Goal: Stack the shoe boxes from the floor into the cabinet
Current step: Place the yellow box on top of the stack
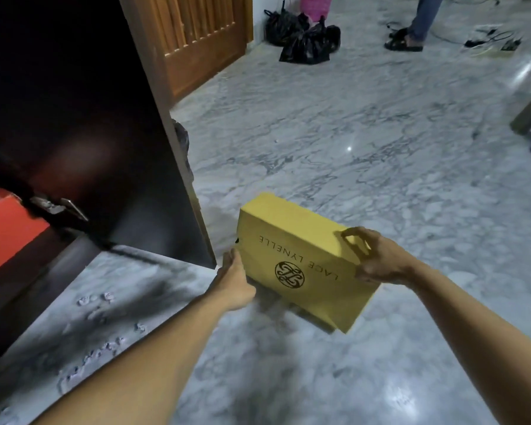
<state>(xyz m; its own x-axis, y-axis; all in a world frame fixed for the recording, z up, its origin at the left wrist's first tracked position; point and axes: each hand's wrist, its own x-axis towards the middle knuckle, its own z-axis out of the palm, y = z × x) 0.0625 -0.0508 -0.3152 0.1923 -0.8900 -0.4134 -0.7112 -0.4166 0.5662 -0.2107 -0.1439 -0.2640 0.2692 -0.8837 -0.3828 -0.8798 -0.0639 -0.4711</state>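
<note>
Evidently mid-task: the right hand (377,259) pinched the edge of the yellow Lace Lynelle shoe box (304,259), thumb over the lid, while the left hand (235,277) pressed against its opposite side — whether its fingers curled under, I could not tell. That box sat low centre, tilted just above the marble floor (380,148). At left, a red shoe box (6,228) already lay inside the dark cabinet (74,133) — this one remained.

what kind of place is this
Most likely a room in a home: a marble-patterned floor, a wooden door and a dark cabinet with an orange box inside, plus black plastic bags by the wall.
</note>
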